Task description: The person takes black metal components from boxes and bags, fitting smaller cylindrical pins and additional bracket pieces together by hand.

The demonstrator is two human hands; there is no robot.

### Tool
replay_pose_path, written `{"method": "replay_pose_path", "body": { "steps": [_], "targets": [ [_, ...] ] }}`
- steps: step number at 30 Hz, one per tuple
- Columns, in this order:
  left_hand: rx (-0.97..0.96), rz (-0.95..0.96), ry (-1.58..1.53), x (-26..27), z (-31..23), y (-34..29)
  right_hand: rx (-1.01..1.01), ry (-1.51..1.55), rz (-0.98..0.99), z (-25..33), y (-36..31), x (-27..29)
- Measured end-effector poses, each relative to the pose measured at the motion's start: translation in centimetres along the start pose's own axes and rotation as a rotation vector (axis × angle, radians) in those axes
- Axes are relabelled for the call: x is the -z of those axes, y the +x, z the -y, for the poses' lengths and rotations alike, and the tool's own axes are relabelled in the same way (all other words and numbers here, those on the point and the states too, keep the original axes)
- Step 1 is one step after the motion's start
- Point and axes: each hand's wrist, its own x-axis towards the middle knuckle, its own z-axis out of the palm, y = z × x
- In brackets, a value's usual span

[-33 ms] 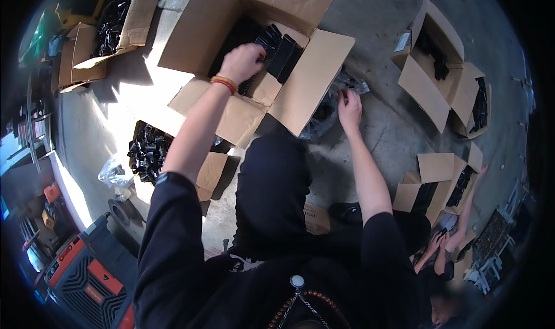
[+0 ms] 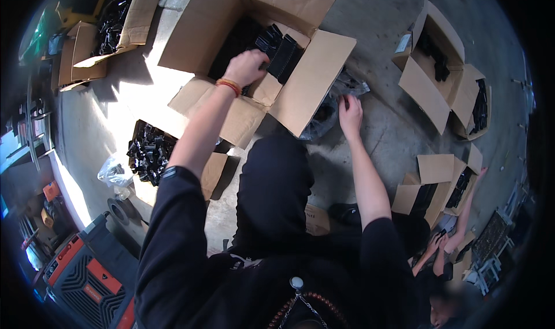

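Note:
My left hand [image 2: 247,67], an orange-red band at its wrist, is closed over the open cardboard box [image 2: 318,64] in front of me. Its fingertips are bent down beside black ribbed strips [image 2: 284,58] standing in the box; whatever is in its fingers is hidden. To the right of the box, my right hand [image 2: 351,116] is raised with fingers and thumb curled together. A small dark patch shows between them, too small to name. Just beyond that hand is a clear plastic bag [image 2: 321,123] with dark contents, partly covered by the box flap.
Black clips or small parts fill a box [image 2: 151,151] to my left and another box [image 2: 113,27] farther back. More open boxes [image 2: 426,92] stand at right. A co-worker's hands [image 2: 433,247] are at lower right. A black-and-red case [image 2: 87,288] lies at lower left.
My left hand has shifted slightly nearer and to the right over the box. The right hand has dropped a touch, staying beside the bag.

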Motion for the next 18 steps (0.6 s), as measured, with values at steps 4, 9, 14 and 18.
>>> {"method": "replay_pose_path", "body": {
  "steps": [4,9,14,18],
  "targets": [
    [-0.109,-0.004,0.152,-8.7,2.0,1.3,-0.071,0.055,0.049,-0.3,-5.1,2.3],
    [-0.152,-0.139,0.288,-11.4,1.6,1.8,-0.253,0.066,0.093,-2.4,-9.3,4.7],
    [-0.227,-0.152,0.378,-11.1,2.2,2.1,-0.305,0.055,0.089,-3.6,-9.9,4.9],
    [-0.215,-0.131,0.367,-11.1,2.3,1.8,-0.306,0.085,0.070,-3.2,-9.0,4.1]
  ]
}}
